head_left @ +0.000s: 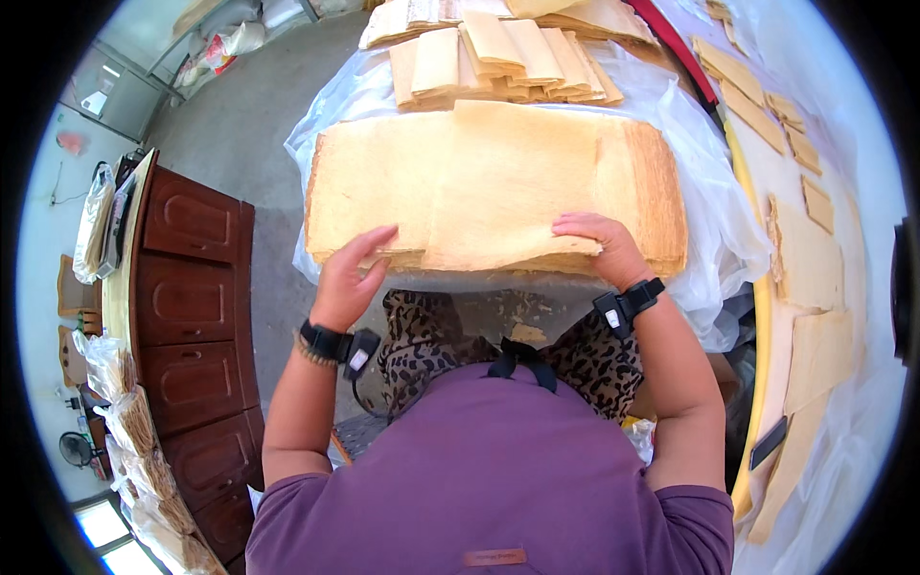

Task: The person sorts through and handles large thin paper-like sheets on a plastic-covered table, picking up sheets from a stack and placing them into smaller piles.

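A thick stack of thin, pale tan sheets [369,168] with rough brown edges lies in front of me; their material I cannot tell. Across its middle and right lies a top sheet [517,182], its near edge slightly wavy and raised. My right hand [613,251] pinches the near right corner of that sheet, fingers above and thumb mostly hidden at the edge. At the stack's near left edge is my left hand [353,273], its thumb and fingers apart, close to the layered edges.
Folded sheets [508,62] are piled beyond the stack. Clear plastic film [714,220] spreads beneath it. On the right, a yellow-edged surface [752,316] carries loose pieces and a dark phone [769,443]. A reddish-brown wooden cabinet [192,297] with bagged goods stands at left.
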The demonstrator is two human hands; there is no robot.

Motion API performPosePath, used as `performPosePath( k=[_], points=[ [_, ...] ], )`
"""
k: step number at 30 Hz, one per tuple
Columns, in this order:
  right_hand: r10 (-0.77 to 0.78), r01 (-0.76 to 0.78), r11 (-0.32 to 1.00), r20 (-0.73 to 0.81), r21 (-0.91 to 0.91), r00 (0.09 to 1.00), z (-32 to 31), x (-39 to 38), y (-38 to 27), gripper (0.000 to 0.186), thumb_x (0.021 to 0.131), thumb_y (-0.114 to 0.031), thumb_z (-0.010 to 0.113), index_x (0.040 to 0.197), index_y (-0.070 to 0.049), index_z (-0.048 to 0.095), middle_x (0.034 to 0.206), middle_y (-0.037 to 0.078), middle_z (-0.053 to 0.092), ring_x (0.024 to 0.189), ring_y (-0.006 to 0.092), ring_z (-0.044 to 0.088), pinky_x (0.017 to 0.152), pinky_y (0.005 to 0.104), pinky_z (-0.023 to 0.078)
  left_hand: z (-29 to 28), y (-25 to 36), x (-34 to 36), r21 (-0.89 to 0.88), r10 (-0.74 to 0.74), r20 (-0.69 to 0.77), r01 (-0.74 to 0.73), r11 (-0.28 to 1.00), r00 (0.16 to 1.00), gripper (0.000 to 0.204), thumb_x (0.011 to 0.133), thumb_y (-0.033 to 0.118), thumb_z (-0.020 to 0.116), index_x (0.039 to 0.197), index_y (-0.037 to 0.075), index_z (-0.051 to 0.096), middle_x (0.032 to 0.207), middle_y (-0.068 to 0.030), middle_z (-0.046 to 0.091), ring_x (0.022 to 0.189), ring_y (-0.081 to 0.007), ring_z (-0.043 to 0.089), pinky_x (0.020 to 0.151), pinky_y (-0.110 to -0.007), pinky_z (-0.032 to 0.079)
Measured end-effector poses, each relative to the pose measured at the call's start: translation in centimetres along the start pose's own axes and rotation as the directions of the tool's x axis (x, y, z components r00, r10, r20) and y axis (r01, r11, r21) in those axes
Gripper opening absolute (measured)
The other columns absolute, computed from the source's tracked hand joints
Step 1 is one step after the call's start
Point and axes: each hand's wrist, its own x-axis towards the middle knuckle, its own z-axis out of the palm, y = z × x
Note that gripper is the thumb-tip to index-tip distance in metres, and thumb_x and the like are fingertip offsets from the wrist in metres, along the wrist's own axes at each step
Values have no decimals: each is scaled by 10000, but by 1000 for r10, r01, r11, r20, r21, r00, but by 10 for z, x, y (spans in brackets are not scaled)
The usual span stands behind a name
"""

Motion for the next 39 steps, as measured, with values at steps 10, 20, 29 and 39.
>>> performPosePath(
  k=[10, 20, 29, 39],
  points=[
    [599, -485, 718, -89, 500, 796, -16, 4, 2, 258, 898, -200, 703, 1029, 22, 717, 902, 74, 720, 800, 135, 642, 741, 289, 505, 63, -32, 98, -136, -27, 21, 30, 990, 999, 154, 911, 188, 680, 973, 50, 710, 882, -52, 728, 833, -205, 663, 781, -314, 519],
    [537, -663, 704, -420, -255, 732, -9, 42, -10, 318, 851, -316, 696, 935, -10, 706, 861, 185, 705, 770, 384, 652, 705, 459, 513, 110, -22, 145, 516, -32, -366, 231, 825, 930, 302, 965, 347, 538, 852, 76, 610, 788, -205, 670, 746, -423, 628, 635, -518, 494],
    [30, -84, 847, -110, -524, 993, 9, 35, 17, 573, 838, -406, 701, 1320, -118, 588, 1456, 134, 470, 1396, 287, 373, 1154, 454, 285, 114, -2, 142, 650, 6, -367, 252, 717, 930, 245, 910, 266, 599, 1108, 125, 634, 1220, -177, 623, 1074, -332, 626, 836, -452, 524],
    [-84, 56, 817, -23, -575, 996, -20, 34, 20, 447, 809, -241, 699, 1237, -126, 642, 1315, 125, 603, 1234, 300, 550, 1045, 391, 441, 95, 2, 152, 641, 412, 320, -515, 570, 853, 518, 835, 233, 689, 1328, 130, 569, 1402, -104, 531, 1293, -306, 497, 1068, -412, 408]
  ],
)
